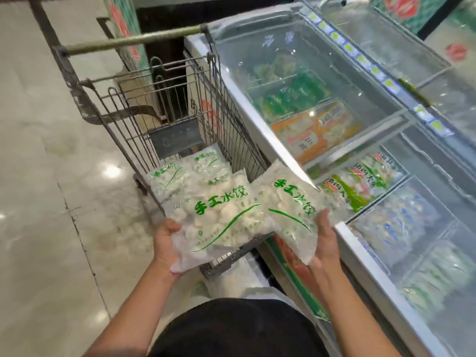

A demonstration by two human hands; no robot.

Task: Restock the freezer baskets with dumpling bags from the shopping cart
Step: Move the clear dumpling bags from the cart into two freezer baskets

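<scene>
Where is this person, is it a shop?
Most likely a supermarket's frozen food aisle: a wire shopping cart full of dumpling bags stands beside a long glass-topped freezer stocked with packaged food.

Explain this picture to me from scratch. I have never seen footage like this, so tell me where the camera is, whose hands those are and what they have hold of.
There is only one picture, taken by a wide-angle camera worn on a person's head, looking forward and down. No machine is involved: the two bare arms belong to the wearer. The left hand grips one clear dumpling bag with green lettering, and the right hand holds a second bag. Both bags are above the wire shopping cart, where more such bags lie. To the right stands a chest freezer with glass lids; packets sit in its baskets.
</scene>
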